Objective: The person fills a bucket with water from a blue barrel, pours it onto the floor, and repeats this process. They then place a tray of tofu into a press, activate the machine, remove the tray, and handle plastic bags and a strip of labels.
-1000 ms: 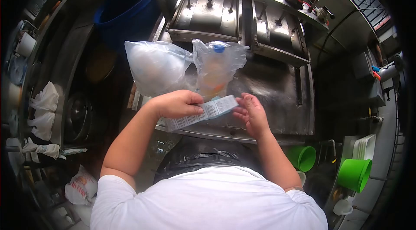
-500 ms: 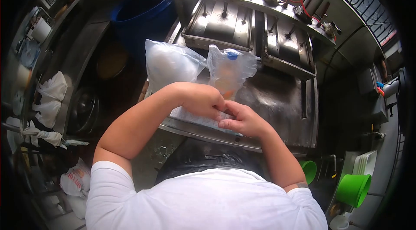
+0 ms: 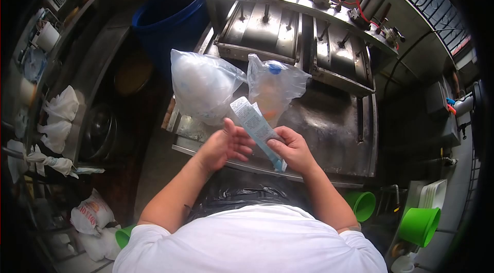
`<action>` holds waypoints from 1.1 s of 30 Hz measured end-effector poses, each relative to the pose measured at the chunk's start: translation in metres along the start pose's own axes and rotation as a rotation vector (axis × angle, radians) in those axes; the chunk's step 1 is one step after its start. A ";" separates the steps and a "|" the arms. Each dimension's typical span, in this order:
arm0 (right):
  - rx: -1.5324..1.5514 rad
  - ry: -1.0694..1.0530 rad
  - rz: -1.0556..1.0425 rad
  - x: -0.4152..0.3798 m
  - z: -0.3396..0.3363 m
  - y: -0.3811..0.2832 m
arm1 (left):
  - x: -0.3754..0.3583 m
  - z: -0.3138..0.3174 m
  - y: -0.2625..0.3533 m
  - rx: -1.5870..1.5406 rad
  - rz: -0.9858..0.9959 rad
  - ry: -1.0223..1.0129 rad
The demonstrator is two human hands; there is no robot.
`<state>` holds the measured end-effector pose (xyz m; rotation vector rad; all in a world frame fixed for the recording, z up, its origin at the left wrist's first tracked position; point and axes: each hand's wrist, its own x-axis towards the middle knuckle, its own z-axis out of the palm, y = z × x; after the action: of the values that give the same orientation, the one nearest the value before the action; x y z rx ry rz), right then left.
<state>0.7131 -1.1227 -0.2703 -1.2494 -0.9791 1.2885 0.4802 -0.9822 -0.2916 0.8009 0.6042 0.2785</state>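
Pinched between the thumb and fingers of my right hand (image 3: 294,150) is a long, narrow, printed packet (image 3: 256,125), white and light blue, slanting up to the left. My left hand (image 3: 225,148) is just left of it, palm turned inward, fingers spread, with nothing in it. Beyond the left hand, a bulging clear plastic bag (image 3: 199,85) with whitish contents sits on the metal table (image 3: 329,124). Beside it stands a second clear plastic bag (image 3: 290,87), partly behind the packet; a blue cap (image 3: 274,69) and something orange show through.
Metal press plates (image 3: 262,31) with rods and cylinders stand at the back of the table. A large blue barrel (image 3: 172,31) is at the back left. Green buckets (image 3: 419,225) are at lower right. White plastic bags (image 3: 92,213) lie at lower left.
Both hands were together in front of the bags, nothing visible in them. They have since parted; the left hand moved down and left and opened, and the packet now shows in the right.
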 end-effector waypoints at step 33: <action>0.237 0.244 -0.036 0.021 0.042 -0.028 | -0.001 0.052 0.030 0.486 0.333 0.104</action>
<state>0.6769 -1.0940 -0.2399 -1.1664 -0.6521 1.1561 0.5107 -0.9933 -0.2414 1.3670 0.6450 0.4894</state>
